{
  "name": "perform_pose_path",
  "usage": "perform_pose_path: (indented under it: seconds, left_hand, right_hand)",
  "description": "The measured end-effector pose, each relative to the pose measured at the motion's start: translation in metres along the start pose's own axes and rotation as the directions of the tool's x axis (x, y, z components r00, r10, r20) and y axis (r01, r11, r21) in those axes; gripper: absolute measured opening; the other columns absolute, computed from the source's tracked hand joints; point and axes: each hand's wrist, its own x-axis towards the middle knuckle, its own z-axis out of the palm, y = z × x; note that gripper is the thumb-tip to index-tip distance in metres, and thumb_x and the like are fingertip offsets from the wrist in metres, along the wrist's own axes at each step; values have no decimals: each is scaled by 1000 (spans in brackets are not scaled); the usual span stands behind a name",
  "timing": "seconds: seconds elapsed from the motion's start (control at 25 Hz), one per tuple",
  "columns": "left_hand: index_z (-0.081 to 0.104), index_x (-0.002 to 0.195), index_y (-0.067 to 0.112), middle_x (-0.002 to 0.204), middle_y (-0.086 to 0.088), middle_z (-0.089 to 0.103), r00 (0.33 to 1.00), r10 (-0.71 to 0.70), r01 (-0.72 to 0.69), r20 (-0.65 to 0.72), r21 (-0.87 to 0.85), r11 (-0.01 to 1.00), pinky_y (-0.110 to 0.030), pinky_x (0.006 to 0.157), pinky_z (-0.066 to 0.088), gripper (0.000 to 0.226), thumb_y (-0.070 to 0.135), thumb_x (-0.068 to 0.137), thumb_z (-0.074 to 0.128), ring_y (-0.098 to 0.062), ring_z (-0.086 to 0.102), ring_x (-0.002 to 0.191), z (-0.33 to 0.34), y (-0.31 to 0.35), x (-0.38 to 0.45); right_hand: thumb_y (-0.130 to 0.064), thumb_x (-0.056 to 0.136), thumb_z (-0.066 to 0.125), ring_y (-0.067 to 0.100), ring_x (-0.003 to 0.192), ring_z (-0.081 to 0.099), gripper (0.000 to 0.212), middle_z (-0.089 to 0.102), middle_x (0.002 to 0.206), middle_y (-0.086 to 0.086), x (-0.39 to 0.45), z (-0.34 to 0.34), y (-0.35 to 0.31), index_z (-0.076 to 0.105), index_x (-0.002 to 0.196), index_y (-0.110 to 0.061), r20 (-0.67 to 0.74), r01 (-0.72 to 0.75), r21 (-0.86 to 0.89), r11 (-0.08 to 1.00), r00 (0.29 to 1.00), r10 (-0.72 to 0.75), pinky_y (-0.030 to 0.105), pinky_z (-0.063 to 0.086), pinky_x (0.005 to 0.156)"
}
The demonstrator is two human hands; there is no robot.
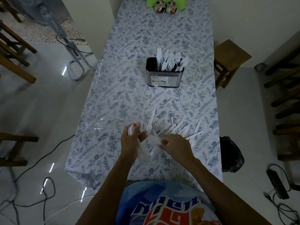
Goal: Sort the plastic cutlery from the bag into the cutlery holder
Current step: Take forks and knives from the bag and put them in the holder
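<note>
Left hand (pixel 132 138) clamped on stacked white spoons (pixel 131 129); right hand (pixel 176 146) pinching clear bag (pixel 153 141). Loose cutlery (pixel 178 129) at 2 o'clock of hands; cutlery holder (pixel 164 73) at 12 o'clock, part-filled.

On the floral tablecloth (pixel 129 62) the left hand (pixel 131 140) grips a stack of white spoons (pixel 131 129); the right hand (pixel 176 146) pinches a piece from the loose cutlery pile (pixel 178 129). Farther off, the metal cutlery holder (pixel 164 77) stands upright, holding knives and forks.
</note>
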Motion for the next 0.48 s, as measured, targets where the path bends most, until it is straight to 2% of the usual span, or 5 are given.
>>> perform_pose_path:
  seconds: [0.12,0.28,0.4,0.48]
  left_hand:
    - [59,120,1,103,-19,70,1000,14,-14,4,62,998,-41,76,63,48,37,91,69,-33,74,92,0,-11,-6]
    - [58,123,4,108,-18,72,993,-78,83,88,-61,995,-48,76,63,38,34,99,60,-32,74,100,5,-15,-11]
    - [64,117,11,104,-18,71,991,-76,80,108,-28,996,-53,82,59,29,28,95,70,-34,70,93,1,-19,-8]
    - [68,113,12,104,-20,70,993,-74,73,90,9,997,-46,79,61,23,25,94,71,-32,69,91,-2,-20,-7]
  right_hand:
    - [-44,83,77,4,71,67,21,75,81,-9,-1,-4,-31,76,91,-24,2,10,237,971,1000,-11,24,55,66]
    - [-43,84,76,9,65,68,24,76,79,-3,-3,1,-52,80,91,-21,35,98,237,967,993,-109,29,56,65]
    - [-39,81,80,10,60,66,21,73,70,-3,4,-6,-53,78,83,-18,57,82,255,963,993,-99,28,54,61]
    - [-38,79,82,10,58,65,20,71,65,-5,11,-13,-53,77,78,-18,119,94,242,966,985,-126,26,51,59]
